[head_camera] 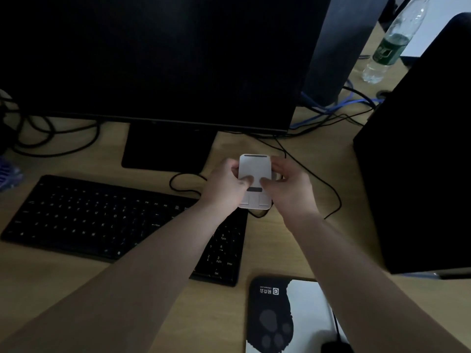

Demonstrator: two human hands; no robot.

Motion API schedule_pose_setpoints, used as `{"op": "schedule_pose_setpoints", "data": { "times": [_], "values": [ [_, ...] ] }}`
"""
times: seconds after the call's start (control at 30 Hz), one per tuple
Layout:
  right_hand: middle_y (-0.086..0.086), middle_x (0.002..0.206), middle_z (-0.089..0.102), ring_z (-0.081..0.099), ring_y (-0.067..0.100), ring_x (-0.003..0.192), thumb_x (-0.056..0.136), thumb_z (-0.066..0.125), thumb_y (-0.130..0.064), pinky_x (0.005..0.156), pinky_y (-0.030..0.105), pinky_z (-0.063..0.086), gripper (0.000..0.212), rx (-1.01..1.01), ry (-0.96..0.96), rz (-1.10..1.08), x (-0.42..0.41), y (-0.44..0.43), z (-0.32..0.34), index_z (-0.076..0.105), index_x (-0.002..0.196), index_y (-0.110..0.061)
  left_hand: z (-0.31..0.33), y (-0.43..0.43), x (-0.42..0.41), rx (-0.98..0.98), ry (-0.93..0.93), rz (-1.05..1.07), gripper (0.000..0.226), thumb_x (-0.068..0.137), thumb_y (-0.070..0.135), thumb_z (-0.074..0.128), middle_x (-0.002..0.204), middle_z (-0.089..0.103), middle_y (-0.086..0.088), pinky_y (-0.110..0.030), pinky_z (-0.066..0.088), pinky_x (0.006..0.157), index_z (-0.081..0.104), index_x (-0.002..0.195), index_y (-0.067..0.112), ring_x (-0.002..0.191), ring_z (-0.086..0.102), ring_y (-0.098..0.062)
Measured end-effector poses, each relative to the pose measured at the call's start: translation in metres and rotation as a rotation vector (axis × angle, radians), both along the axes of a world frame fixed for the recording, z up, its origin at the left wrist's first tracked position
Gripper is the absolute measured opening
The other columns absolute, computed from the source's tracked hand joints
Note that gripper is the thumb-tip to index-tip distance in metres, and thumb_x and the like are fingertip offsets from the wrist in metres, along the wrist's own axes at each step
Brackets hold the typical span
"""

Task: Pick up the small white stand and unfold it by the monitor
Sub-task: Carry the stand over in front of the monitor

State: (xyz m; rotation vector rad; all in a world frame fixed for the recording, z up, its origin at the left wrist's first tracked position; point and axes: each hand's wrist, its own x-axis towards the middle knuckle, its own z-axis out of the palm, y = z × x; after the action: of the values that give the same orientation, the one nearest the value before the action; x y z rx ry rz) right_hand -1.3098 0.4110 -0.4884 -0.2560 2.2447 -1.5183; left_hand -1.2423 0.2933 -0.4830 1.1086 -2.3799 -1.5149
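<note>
The small white stand (pixel 254 169) is a flat rounded plate with dark strips near its top edge and lower middle. I hold it in the air just right of the dark monitor's base (pixel 165 149), above the keyboard's right end. My left hand (pixel 224 186) grips its left edge, thumb pressed on the front face. Its right edge is held by my right hand (pixel 288 186), thumb also on the face. The stand looks folded flat. The monitor screen (pixel 158 57) fills the upper part of the view and is off.
A black keyboard (pixel 102 215) lies on the wooden desk (pixel 293 240). A black computer tower (pixel 420 161) stands at right. A paw-print mouse pad (pixel 275 322) and mouse (pixel 336 347) sit at the near edge. Cables (pixel 318 179) trail behind the stand; a plastic bottle (pixel 390 47) stands far right.
</note>
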Motion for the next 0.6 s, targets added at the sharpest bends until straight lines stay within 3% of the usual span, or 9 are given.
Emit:
{"op": "schedule_pose_setpoints", "data": {
  "times": [0.1, 0.23, 0.43, 0.6],
  "values": [
    [-0.006, 0.119, 0.07, 0.068, 0.016, 0.106, 0.086, 0.066, -0.005, 0.082, 0.032, 0.059, 0.049, 0.013, 0.001, 0.0, -0.003, -0.002, -0.006, 0.064, 0.131, -0.023, -0.005, -0.001, -0.005, 0.008, -0.016, 0.001, 0.038, 0.091, 0.025, 0.069, 0.114, 0.07, 0.001, -0.043, 0.059, 0.087, 0.06, 0.127, 0.016, 0.098, 0.069, -0.019],
    [-0.003, 0.117, 0.073, 0.069, 0.016, 0.106, 0.085, 0.066, -0.005, 0.088, 0.042, 0.061, 0.049, 0.042, -0.011, -0.008, -0.005, -0.004, -0.014, 0.066, 0.13, -0.022, -0.012, -0.002, -0.008, 0.031, -0.038, 0.001, 0.039, 0.091, 0.026, 0.069, 0.114, 0.07, 0.002, -0.046, 0.057, 0.092, 0.059, 0.127, 0.017, 0.101, 0.069, -0.02],
    [-0.005, 0.119, 0.073, 0.069, 0.015, 0.107, 0.085, 0.068, -0.006, 0.089, 0.041, 0.061, 0.048, 0.025, -0.045, -0.002, -0.006, -0.002, -0.018, 0.065, 0.129, -0.022, -0.013, -0.004, -0.011, 0.022, -0.061, 0.008, 0.038, 0.09, 0.024, 0.071, 0.114, 0.07, 0.001, -0.046, 0.057, 0.091, 0.061, 0.126, 0.016, 0.101, 0.069, -0.022],
    [-0.009, 0.119, 0.074, 0.07, 0.018, 0.11, 0.059, 0.064, -0.01, 0.096, 0.051, 0.057, 0.066, 0.002, -0.218, 0.065, -0.017, 0.005, -0.017, 0.06, 0.122, -0.028, -0.011, -0.007, -0.014, 0.002, -0.092, -0.014, 0.039, 0.091, 0.021, 0.07, 0.114, 0.067, -0.001, -0.041, 0.057, 0.089, 0.06, 0.127, 0.011, 0.102, 0.066, -0.022]
  ]
}}
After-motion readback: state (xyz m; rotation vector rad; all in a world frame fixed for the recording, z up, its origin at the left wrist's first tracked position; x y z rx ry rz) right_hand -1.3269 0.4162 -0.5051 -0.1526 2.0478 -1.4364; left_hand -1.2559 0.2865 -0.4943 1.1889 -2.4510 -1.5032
